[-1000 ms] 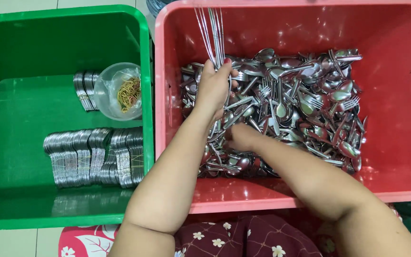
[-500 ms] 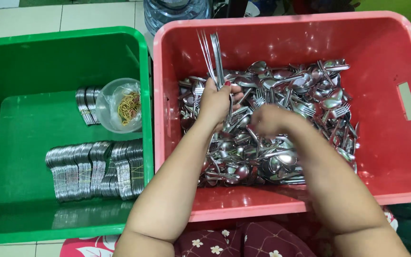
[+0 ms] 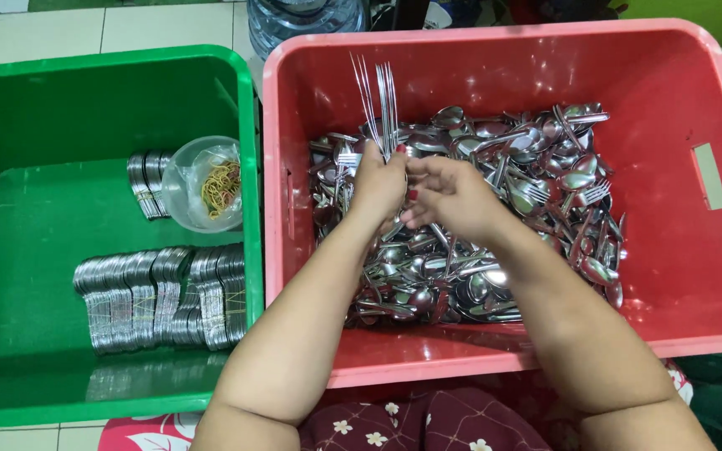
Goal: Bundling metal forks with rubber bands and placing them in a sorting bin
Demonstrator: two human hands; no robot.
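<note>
A red plastic crate [image 3: 712,276] holds a heap of loose steel spoons and forks [image 3: 545,179]. Over the heap, my left hand [image 3: 380,182] grips a bundle of cutlery handles [image 3: 378,96] that stick straight up toward the crate's far wall. My right hand [image 3: 449,194] is right beside it, fingers bent and touching the base of the same bundle. Whether it also holds a piece of its own I cannot tell.
A green crate [image 3: 43,108] stands to the left, with rows of bundled cutlery [image 3: 160,296] on its floor, a smaller stack [image 3: 145,184] further back, and a clear bowl of rubber bands [image 3: 211,185]. A water jug [image 3: 307,17] stands behind the crates on tiled floor.
My right hand has risen out of the heap's near side and come up to meet my left hand at the bundle. The camera view has tilted slightly.
</note>
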